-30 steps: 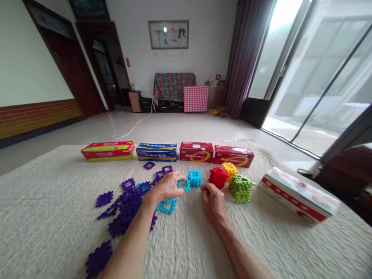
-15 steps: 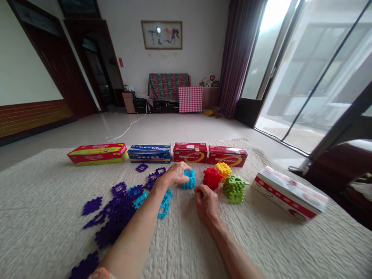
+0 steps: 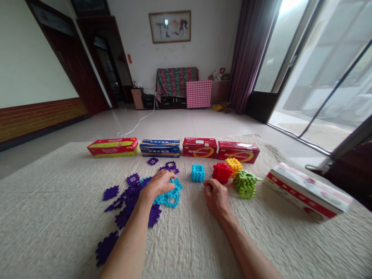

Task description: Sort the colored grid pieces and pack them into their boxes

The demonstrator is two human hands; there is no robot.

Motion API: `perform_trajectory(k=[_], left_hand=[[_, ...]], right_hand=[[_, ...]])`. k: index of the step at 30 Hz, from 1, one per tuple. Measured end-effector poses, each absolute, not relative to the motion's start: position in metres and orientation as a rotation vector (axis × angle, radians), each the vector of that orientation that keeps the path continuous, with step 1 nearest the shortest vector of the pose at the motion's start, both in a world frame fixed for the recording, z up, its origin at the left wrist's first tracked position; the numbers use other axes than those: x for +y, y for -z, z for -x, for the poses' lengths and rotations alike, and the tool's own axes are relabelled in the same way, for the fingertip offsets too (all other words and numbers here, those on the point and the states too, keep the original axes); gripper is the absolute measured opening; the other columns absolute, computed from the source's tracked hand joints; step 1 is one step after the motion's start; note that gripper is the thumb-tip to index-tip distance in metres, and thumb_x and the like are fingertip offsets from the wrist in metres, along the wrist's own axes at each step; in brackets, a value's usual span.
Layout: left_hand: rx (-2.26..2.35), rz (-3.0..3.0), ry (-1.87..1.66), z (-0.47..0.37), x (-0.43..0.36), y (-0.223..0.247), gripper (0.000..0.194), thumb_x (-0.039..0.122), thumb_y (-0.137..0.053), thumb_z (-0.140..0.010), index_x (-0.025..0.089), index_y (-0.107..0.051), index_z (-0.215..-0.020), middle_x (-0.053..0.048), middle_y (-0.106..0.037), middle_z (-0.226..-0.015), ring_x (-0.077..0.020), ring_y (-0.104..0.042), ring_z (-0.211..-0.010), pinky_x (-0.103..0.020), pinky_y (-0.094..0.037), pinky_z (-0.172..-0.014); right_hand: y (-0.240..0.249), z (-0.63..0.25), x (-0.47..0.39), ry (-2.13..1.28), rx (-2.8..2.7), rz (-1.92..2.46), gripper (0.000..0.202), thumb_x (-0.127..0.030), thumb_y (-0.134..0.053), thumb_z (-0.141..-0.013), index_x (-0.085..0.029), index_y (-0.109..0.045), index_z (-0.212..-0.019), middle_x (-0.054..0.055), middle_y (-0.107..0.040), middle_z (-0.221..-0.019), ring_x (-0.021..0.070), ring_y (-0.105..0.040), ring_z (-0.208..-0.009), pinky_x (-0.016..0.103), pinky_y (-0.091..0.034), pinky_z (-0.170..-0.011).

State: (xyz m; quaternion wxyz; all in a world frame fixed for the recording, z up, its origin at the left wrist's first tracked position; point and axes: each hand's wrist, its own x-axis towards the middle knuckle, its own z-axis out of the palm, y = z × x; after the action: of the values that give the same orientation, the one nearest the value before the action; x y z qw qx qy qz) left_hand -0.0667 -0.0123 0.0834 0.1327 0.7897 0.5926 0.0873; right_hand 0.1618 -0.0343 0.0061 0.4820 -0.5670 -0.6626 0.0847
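Note:
Over the loose blue pieces point(image 3: 173, 197) is my left hand point(image 3: 159, 184), fingers apart and bent downward; nothing shows held in it. Purple notched pieces point(image 3: 111, 192) lie in a heap around and under that forearm. My right hand point(image 3: 216, 195) rests curled on the cloth, its fingertips hidden from clear view, just in front of a red cube point(image 3: 222, 173). A blue cube point(image 3: 197, 173) stands by itself between the two hands. Beside the red cube are a yellow cube point(image 3: 234, 166) and a green cube point(image 3: 245, 184) with a piece sticking out.
Along the far edge of the quilted cloth point(image 3: 186, 240) stand a red and green box point(image 3: 113, 148), a blue box point(image 3: 160, 148) and two red boxes point(image 3: 199, 148) point(image 3: 238, 152). A white and red box point(image 3: 308, 192) lies at the right.
My left hand has let go of the blue cube and moved left to the loose blue pieces. The whole view has shifted slightly; my right hand stays curled near the red cube.

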Motion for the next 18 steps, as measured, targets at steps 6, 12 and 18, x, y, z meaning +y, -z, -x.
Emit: perform_trajectory(k=[6, 12, 18], left_hand=[[1.757, -2.330, -0.059, 0.059, -0.027, -0.077, 0.042, 0.028, -0.063, -0.064, 0.021, -0.065, -0.105, -0.009, -0.063, -0.104, -0.0261, -0.060, -0.099, -0.033, -0.046, -0.086], [1.816, -2.340, 0.049, 0.049, -0.029, -0.070, 0.033, 0.018, -0.056, -0.066, 0.021, -0.063, -0.098, -0.009, -0.060, -0.102, -0.0248, -0.058, -0.096, -0.033, -0.046, -0.084], [1.834, -2.366, -0.005, 0.044, -0.031, -0.071, 0.035, 0.015, -0.051, -0.066, 0.018, -0.064, -0.098, -0.012, -0.061, -0.101, -0.0272, -0.060, -0.096, -0.036, -0.046, -0.083]], right_hand=[[-0.007, -0.162, -0.034, -0.191, -1.619, 1.382, 0.023, -0.019, -0.043, -0.075, -0.019, -0.066, -0.071, 0.004, -0.069, -0.071, 0.0165, -0.062, -0.064, 0.024, -0.043, -0.062], [-0.006, -0.162, -0.034, -0.196, -1.619, 1.396, 0.023, -0.019, -0.043, -0.075, -0.019, -0.066, -0.071, 0.003, -0.069, -0.071, 0.0163, -0.063, -0.064, 0.024, -0.043, -0.062], [-0.005, -0.162, -0.033, -0.205, -1.603, 1.398, 0.023, -0.019, -0.043, -0.074, -0.019, -0.067, -0.071, 0.003, -0.069, -0.071, 0.0163, -0.063, -0.065, 0.024, -0.043, -0.062]])
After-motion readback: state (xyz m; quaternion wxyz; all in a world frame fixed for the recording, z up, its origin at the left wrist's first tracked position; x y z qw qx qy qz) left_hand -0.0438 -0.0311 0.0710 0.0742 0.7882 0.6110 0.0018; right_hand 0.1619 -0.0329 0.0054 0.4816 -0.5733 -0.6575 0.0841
